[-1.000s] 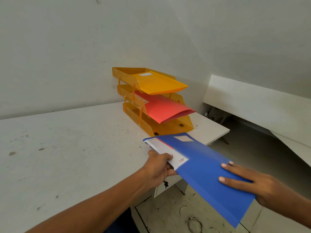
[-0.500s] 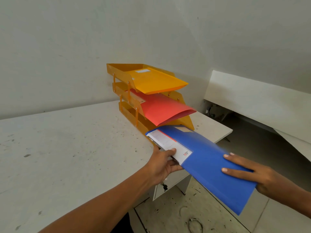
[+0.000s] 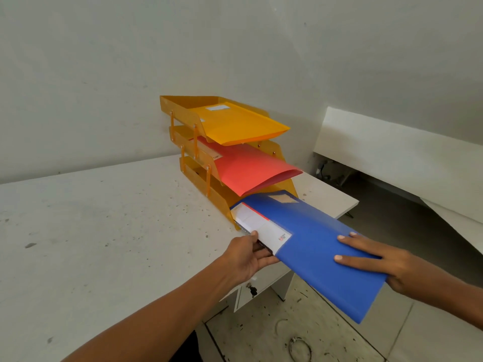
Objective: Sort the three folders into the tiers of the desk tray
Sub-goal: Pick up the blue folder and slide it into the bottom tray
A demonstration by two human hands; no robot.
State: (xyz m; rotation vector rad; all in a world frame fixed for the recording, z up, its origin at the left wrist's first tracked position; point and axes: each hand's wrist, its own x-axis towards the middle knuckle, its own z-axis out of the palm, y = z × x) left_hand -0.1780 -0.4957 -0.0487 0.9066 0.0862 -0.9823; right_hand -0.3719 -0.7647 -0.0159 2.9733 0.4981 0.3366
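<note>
the glossy blue plastic folder (image 3: 316, 246) has its far end inside the bottom tier of the three-tier translucent orange desk tray (image 3: 198, 178), its near end jutting out past the edge of the speckled white worktop (image 3: 91, 231). the left hand (image 3: 248, 257) grips the folder's spine edge beside the white label. the right hand (image 3: 379, 259) clasps the near end, fingers spread flat on top. a yellow folder (image 3: 240, 124) lies in the top tier, a red folder (image 3: 251, 171) in the middle.
</note>
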